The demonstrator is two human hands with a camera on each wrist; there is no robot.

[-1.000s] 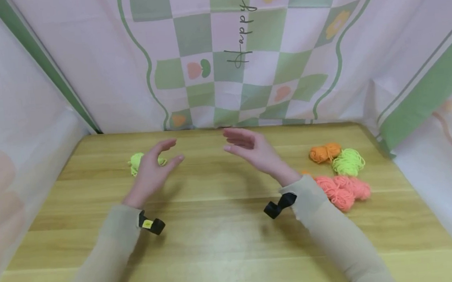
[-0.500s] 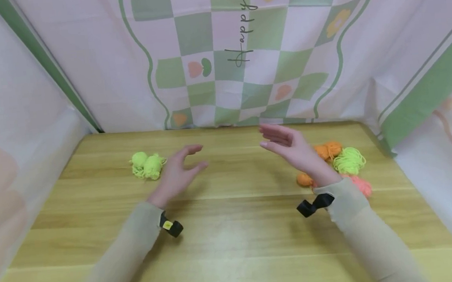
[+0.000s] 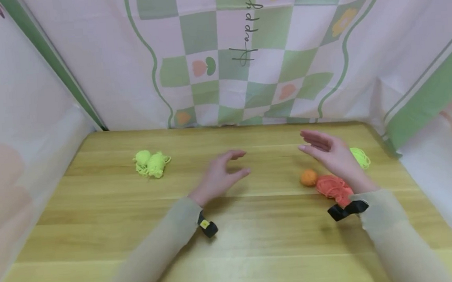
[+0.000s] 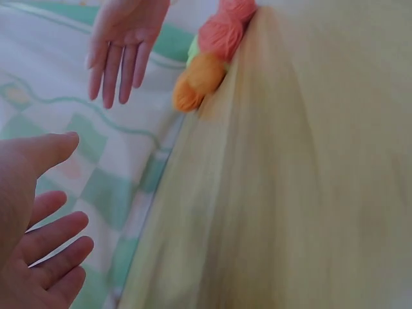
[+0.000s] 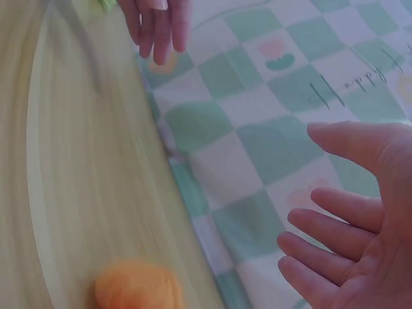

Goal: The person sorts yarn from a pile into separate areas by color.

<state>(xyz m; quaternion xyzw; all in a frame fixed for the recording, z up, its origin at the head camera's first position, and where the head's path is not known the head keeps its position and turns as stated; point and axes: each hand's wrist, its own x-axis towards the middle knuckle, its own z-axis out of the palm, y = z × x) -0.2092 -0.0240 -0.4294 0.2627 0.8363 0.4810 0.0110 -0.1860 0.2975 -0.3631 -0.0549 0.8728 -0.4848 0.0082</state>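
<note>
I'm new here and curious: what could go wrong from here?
The round orange ball might roll if the right hand bumps it. The loose-looped yellow-green yarn at left could tangle if grabbed. The black wrist strap, overlapping the coral yarn in the head view, might catch strands.

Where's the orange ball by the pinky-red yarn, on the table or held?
On the table: the head view shows the orange ball resting there, ungripped.

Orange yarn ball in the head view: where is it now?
In the head view, the orange yarn ball lies on the table right of centre, immediately left of the coral yarn and lower in frame than the right hand.
</note>
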